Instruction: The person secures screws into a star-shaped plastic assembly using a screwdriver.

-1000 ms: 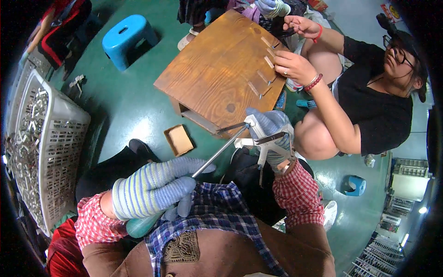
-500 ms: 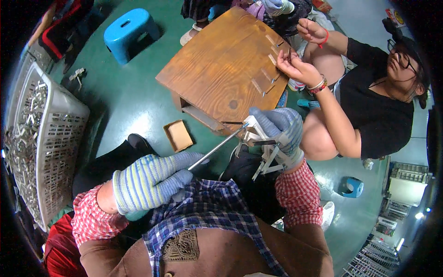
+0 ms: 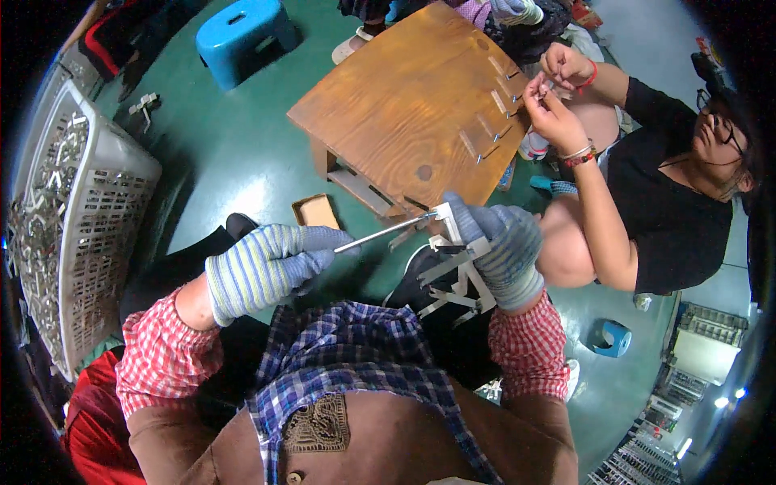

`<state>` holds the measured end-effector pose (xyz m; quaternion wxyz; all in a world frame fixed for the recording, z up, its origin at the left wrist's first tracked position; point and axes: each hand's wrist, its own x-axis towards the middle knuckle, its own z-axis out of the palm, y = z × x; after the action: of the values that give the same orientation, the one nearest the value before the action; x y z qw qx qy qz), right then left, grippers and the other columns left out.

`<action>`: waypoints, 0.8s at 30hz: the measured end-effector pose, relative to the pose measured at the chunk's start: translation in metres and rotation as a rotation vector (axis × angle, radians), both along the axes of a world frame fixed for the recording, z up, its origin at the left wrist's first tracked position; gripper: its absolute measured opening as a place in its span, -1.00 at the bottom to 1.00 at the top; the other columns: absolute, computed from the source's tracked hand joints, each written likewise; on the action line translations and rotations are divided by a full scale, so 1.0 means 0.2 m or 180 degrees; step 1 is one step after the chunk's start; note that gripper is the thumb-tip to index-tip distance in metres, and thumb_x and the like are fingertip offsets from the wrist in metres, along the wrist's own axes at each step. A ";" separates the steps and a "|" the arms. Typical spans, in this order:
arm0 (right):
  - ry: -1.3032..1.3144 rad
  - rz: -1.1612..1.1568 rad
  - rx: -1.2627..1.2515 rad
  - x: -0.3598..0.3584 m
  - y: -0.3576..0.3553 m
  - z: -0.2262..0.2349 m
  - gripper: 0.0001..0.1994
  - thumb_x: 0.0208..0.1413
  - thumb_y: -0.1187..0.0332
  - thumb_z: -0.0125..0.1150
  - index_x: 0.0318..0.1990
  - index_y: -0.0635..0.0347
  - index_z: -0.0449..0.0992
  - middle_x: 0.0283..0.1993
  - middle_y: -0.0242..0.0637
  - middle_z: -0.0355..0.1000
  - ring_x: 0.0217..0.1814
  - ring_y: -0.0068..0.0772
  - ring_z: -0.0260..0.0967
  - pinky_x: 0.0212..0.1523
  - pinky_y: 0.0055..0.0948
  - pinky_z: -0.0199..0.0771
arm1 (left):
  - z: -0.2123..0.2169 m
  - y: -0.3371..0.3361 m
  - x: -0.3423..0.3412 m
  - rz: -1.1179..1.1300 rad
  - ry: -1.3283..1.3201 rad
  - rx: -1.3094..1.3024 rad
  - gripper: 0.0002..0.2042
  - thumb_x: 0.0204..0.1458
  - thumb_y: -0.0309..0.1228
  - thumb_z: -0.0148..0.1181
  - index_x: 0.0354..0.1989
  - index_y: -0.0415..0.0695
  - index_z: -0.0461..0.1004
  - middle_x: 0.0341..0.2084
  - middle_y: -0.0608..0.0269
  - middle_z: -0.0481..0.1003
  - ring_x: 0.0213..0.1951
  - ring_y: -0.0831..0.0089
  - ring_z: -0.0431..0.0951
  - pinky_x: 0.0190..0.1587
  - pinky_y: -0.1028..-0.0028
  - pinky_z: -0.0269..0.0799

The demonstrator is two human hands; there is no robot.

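Note:
My left hand (image 3: 260,271), in a blue-and-cream striped knit glove, is closed around one end of a thin silver metal rod (image 3: 376,236). The rod slants up to the right, and its bluish far end meets a white metal bracket assembly (image 3: 475,279). That assembly has several jointed flat arms hanging below. Gripping it from the right is my right hand (image 3: 508,242), gloved alike, its fingers bent over the white part. The glove hides whatever end of the rod lies in my left hand.
A low wooden table (image 3: 388,105) stands ahead, with small pieces and screws along its right side. Beyond my right hand, a co-worker (image 3: 671,194) sits fingering something small. A white basket (image 3: 121,194) of metal parts, a cardboard box (image 3: 317,212) and a blue stool (image 3: 242,36) are around.
The left hand has risen slightly and the rod lies flatter. The bracket's arms have swung or turned in my right hand. The co-worker's two hands have come together.

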<state>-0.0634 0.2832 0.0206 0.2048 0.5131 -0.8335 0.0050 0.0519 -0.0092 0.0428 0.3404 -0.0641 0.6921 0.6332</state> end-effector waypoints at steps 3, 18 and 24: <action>-0.0282 0.0031 0.0214 0.03 0.01 0.00 -0.55 -0.05 0.23 0.07 0.06 0.03 0.49 -0.54 -0.51 0.17 -0.51 -0.47 0.19 -0.52 -0.38 0.14 | -0.01 -0.01 0.00 -0.0021 -0.0001 0.0016 -0.63 0.12 -0.58 -0.04 0.13 -0.18 0.41 -0.33 0.32 0.53 -0.32 0.57 0.48 -0.20 0.58 0.43; -0.1239 -0.0057 -0.0391 0.09 0.05 -0.06 -0.58 -0.12 0.21 0.17 -0.02 0.01 0.55 -0.41 -0.47 0.36 -0.40 -0.34 0.32 -0.43 -0.33 0.25 | -0.04 0.05 0.09 -0.1065 0.2936 -0.2711 -0.57 -0.10 -0.49 0.03 0.05 -0.13 0.44 -0.69 0.12 0.37 -0.67 0.22 0.42 -0.63 0.26 0.27; -0.2004 -0.0533 0.0534 0.08 0.10 -0.15 -0.69 -0.10 0.11 0.23 -0.20 0.00 0.55 -0.33 -0.38 0.45 -0.33 -0.27 0.42 -0.38 -0.35 0.36 | -0.03 0.07 0.10 -0.1525 0.3433 -0.3737 -0.62 -0.01 -0.43 -0.04 0.05 -0.11 0.40 -0.64 0.22 0.36 -0.64 0.38 0.42 -0.67 0.36 0.21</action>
<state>-0.0477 0.3030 -0.0094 -0.1060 0.4313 -0.8926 0.0778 0.0722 0.0053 0.0373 -0.0011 0.2300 0.9729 0.0236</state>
